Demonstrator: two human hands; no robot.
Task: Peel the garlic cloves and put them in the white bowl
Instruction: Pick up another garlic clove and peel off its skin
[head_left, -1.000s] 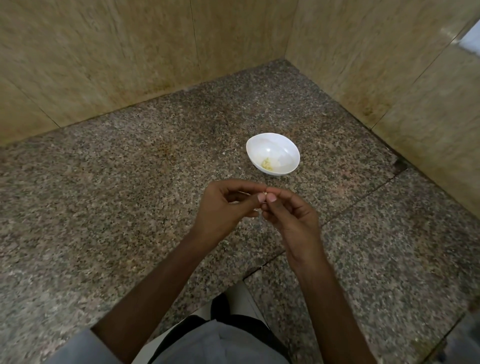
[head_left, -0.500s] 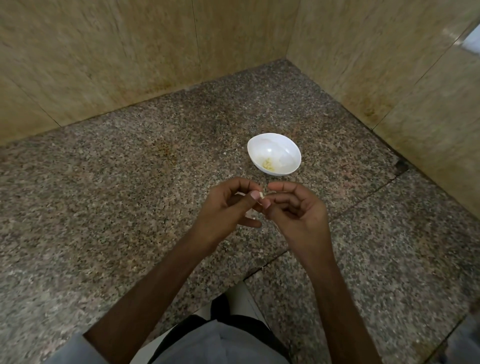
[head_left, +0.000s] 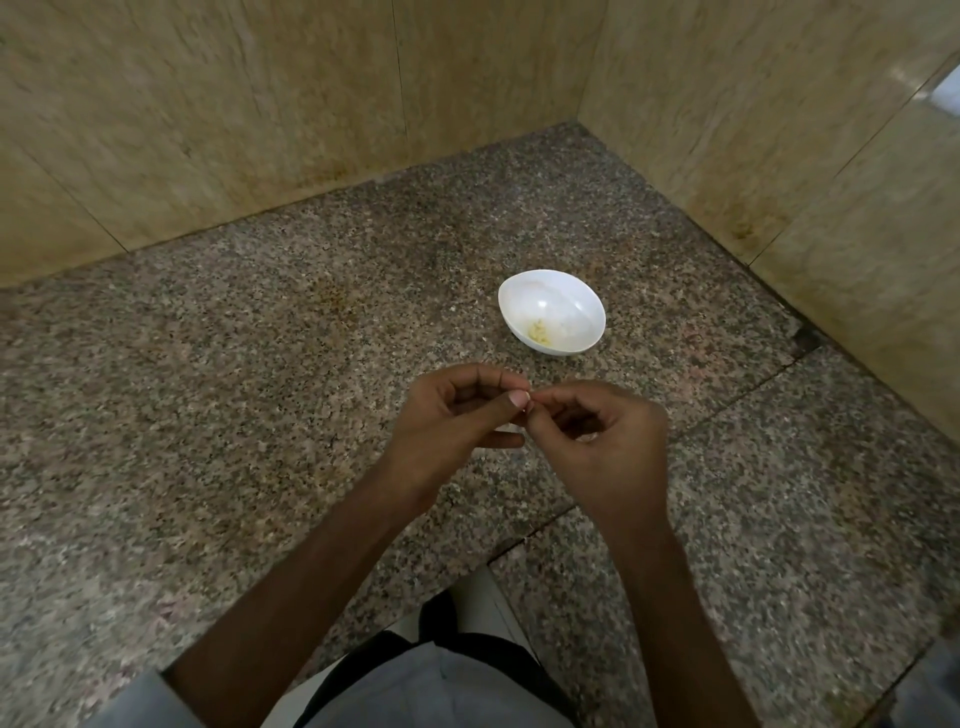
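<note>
A white bowl (head_left: 558, 301) stands on the speckled granite counter (head_left: 234, 374), with a few yellowish peeled garlic pieces (head_left: 539, 332) at its bottom. Just in front of the bowl my left hand (head_left: 452, 421) and my right hand (head_left: 602, 447) meet above the counter. The fingertips of both pinch a small pale garlic clove (head_left: 525, 402); most of it is hidden by the fingers.
Beige marble walls (head_left: 260, 104) close the counter at the back and at the right, forming a corner. A seam (head_left: 727, 400) runs across the counter right of my hands. The counter's front edge lies near my body.
My right hand has shifted slightly right and turned, its fingers curling more over the clove. The left hand stays pinching it. The bowl has not moved.
</note>
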